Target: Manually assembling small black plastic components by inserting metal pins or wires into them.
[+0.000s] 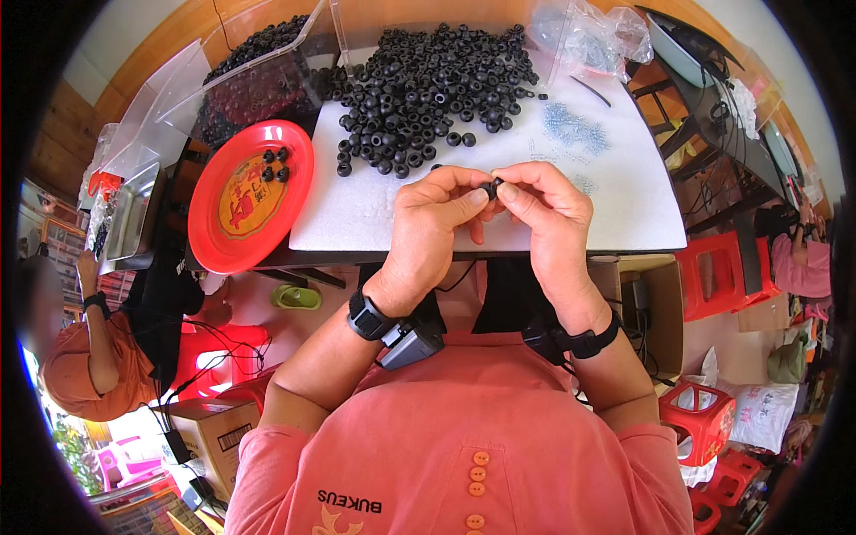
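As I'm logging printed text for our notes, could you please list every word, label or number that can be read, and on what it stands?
Wording is located here, not copied.
Red shirt: one dark word on the chest, upside down in the view, readable.
Red plate: markings on the yellow-orange centre, too small to read surely.
White sack: print, too small.
Cardboard box, lower left: dark print, too small.
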A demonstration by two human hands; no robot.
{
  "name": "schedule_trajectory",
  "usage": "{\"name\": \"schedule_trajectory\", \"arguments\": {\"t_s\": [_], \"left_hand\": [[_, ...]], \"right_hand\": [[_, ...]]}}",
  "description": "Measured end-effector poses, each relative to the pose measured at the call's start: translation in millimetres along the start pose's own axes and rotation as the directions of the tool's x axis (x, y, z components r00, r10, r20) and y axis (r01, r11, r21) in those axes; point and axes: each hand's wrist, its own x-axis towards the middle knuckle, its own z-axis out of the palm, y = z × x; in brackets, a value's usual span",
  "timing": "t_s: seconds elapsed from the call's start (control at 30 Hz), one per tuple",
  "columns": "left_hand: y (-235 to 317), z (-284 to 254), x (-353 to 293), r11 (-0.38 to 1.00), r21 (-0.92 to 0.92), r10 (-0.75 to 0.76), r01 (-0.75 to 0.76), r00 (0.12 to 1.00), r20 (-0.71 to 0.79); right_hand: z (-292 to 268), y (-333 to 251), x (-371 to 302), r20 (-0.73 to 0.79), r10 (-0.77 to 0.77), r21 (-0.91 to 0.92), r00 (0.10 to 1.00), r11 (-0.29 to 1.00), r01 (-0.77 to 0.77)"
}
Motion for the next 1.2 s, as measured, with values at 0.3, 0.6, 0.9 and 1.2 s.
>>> {"name": "schedule_trajectory", "arguments": {"t_s": [0.3,0.6,0.9,1.2], "left_hand": [[2,5,-3,0.996,0.093,0.005,-0.001,0.999,-0.045],[-1,4,-5,0.996,0.082,0.026,-0.023,0.999,-0.036],[-2,8,-3,0.995,0.098,0.033,-0.025,0.997,-0.075],[0,10,-5,0.998,0.065,0.035,-0.026,0.990,-0.134]], "right_hand": [[0,-2,-1,0.123,-0.384,-0.524,0.915,0.758,0.389],[-2,-10,3,0.288,-0.445,-0.723,0.848,0.480,0.497],[4,9,1,0.096,-0.441,-0.614,0.893,0.679,0.401],[9,10,10,0.309,-0.573,-0.779,0.759,0.306,0.548]]}}
